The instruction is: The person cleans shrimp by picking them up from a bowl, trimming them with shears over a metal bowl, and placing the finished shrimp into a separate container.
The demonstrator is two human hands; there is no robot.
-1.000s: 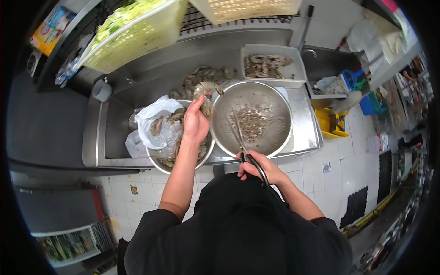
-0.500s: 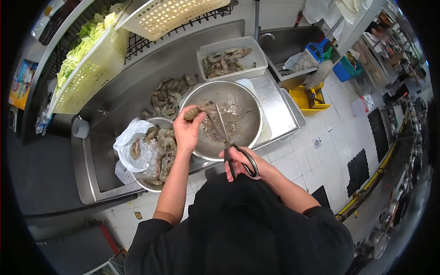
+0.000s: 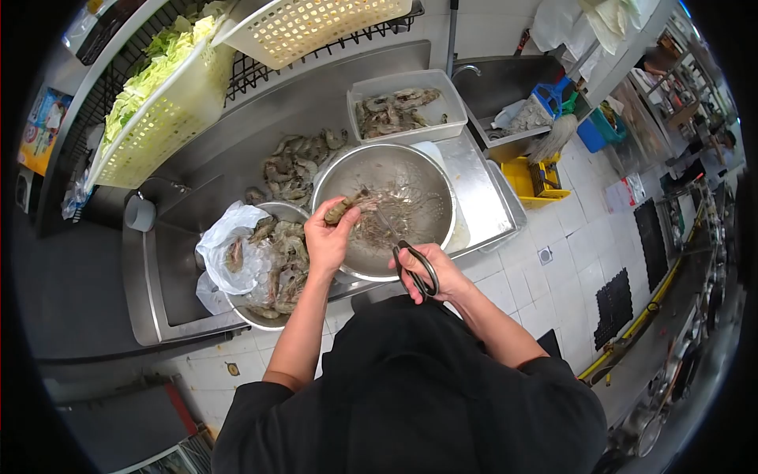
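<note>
My left hand (image 3: 326,242) pinches a raw shrimp (image 3: 339,210) over the left side of a metal bowl (image 3: 448,197). Thin trimmings (image 3: 410,207) lie scattered inside that bowl. In my right hand (image 3: 437,270) is a pair of scissors (image 3: 427,278) with black handles, my fingers in the loops. The blades point up and left toward the shrimp's head end and look closed together. Left of my forearm, a second bowl (image 3: 272,322) holds several shrimp (image 3: 290,257) and a white plastic bag (image 3: 227,237).
More shrimp (image 3: 296,170) lie in a heap in the steel sink (image 3: 170,288). A clear plastic tub (image 3: 454,130) of shrimp stands behind the bowl. Overhead at left is a white basket (image 3: 170,130) of cut cabbage. A yellow mop bucket (image 3: 521,182) is on the floor at right.
The scissor blades have gone from spread to closed, and my right hand has shifted slightly right. My left hand still holds the shrimp. The whole view has shifted slightly.
</note>
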